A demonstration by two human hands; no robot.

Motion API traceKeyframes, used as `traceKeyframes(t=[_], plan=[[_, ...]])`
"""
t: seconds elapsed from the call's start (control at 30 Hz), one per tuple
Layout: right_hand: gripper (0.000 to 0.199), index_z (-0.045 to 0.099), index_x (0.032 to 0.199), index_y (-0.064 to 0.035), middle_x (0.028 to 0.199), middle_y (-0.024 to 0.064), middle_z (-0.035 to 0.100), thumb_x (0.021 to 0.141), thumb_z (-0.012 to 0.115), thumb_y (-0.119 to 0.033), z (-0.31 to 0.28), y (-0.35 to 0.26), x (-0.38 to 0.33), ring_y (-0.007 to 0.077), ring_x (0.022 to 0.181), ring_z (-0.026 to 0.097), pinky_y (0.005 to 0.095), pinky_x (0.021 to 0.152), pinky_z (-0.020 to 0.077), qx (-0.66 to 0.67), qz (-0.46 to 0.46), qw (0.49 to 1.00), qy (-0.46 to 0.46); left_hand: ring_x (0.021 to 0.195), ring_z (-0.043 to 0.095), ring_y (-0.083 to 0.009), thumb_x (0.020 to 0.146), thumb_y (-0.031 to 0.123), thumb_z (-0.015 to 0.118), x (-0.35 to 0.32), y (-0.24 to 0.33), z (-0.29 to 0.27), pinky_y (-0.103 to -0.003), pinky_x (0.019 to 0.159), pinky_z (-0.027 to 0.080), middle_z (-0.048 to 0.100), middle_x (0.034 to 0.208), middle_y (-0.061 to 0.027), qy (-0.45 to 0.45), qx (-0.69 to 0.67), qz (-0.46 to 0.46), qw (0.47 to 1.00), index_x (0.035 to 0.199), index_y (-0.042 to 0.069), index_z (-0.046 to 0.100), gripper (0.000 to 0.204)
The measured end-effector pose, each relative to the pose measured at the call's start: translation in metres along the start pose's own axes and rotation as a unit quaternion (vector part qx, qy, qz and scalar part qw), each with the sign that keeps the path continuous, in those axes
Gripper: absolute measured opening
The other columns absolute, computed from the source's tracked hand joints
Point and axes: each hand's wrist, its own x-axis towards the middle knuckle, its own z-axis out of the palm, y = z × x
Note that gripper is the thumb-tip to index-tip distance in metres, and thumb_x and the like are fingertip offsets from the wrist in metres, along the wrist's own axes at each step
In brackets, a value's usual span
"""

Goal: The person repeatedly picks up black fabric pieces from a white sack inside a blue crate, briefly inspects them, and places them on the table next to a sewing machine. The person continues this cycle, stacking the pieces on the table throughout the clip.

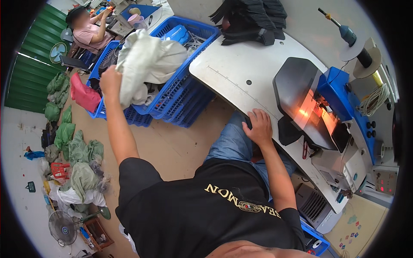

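My left hand (pixel 111 81) is closed on the edge of a bunched off-white cloth (pixel 144 58), which may be a sack, at the end of my outstretched left arm. The cloth hangs over a blue plastic basket (pixel 174 96), hiding part of its contents. My right hand (pixel 259 124) lies on the near edge of the white worktable (pixel 234 71), fingers stretched and holding nothing. To its right a lit sewing machine with a blue head (pixel 337 92) stands behind a dark angular plate (pixel 297 84).
Black strips (pixel 254 21) are heaped on the table's far end. A pink bag (pixel 84 92) leans by the baskets. Green and white sacks (pixel 81 172) and a fan (pixel 63 228) line the left wall. A co-worker (pixel 88 32) sits beyond the baskets.
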Motion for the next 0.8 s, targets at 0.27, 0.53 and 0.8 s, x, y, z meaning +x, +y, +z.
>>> traceKeyframes(t=[0.27,0.53,0.8], plan=[[0.04,0.061,0.106,-0.0052,0.112,0.0122,0.056,0.073,0.072,-0.025,0.003,-0.001,-0.002,0.0303,0.11,0.052,0.0433,0.096,0.0417,0.026,0.007,1.0,-0.001,0.089,0.065,-0.0386,0.074,0.01,0.058,-0.1,0.059,-0.011,-0.049,0.079,0.051,0.067,0.091,-0.0231,-0.086,-0.094,0.222,0.967,0.096,0.001,0.065,0.024],[0.038,0.061,0.106,-0.0049,0.112,0.0127,0.056,0.074,0.071,-0.024,0.002,0.005,-0.007,0.031,0.109,0.053,0.0433,0.095,0.0422,0.031,0.003,1.0,-0.002,0.1,0.064,-0.0371,0.09,0.039,0.058,-0.137,0.068,0.041,-0.042,0.089,0.049,0.067,0.104,-0.0224,-0.433,-0.185,0.288,0.834,0.113,-0.001,0.064,0.047],[0.038,0.061,0.105,-0.0049,0.111,0.0124,0.057,0.073,0.071,-0.022,0.004,-0.001,-0.004,0.0307,0.109,0.053,0.0429,0.095,0.0424,0.039,-0.004,0.999,0.0,0.129,0.046,-0.037,0.068,0.08,0.056,-0.05,-0.048,0.133,-0.038,0.107,0.038,0.047,0.138,-0.0259,-0.419,0.042,0.037,0.906,0.13,-0.01,0.049,0.11]])
